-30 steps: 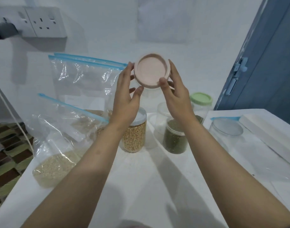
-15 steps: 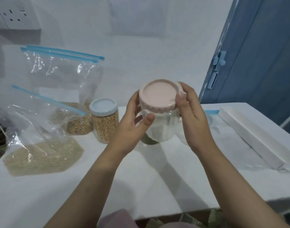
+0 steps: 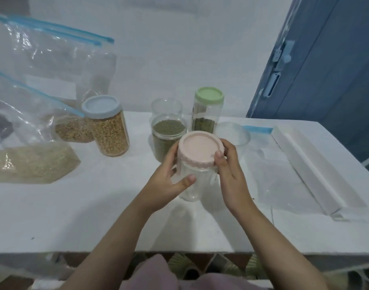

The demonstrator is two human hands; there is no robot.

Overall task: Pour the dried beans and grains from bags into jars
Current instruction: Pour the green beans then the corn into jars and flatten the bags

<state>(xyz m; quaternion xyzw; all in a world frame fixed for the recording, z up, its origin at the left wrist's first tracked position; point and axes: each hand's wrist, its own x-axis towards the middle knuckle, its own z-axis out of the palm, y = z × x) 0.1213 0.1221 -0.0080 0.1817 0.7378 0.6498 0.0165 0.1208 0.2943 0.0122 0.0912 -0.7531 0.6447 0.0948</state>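
Evidently uncapping: the left hand (image 3: 169,181) gripped the clear jar (image 3: 192,185) before the mung-bean jar (image 3: 169,135); the right hand (image 3: 227,166) pinched its pink lid (image 3: 200,149), needing twisting.

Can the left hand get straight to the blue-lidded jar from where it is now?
Probably yes, once it lets go. The left hand grips the pink-lidded jar, so its grip is taken. The blue-lidded jar stands to its left on the table, with bare tabletop between them and nothing in the way.

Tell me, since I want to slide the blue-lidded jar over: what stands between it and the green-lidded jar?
In the head view, an open jar of green beans stands between the blue-lidded jar and the green-lidded jar, with an empty clear jar behind it.
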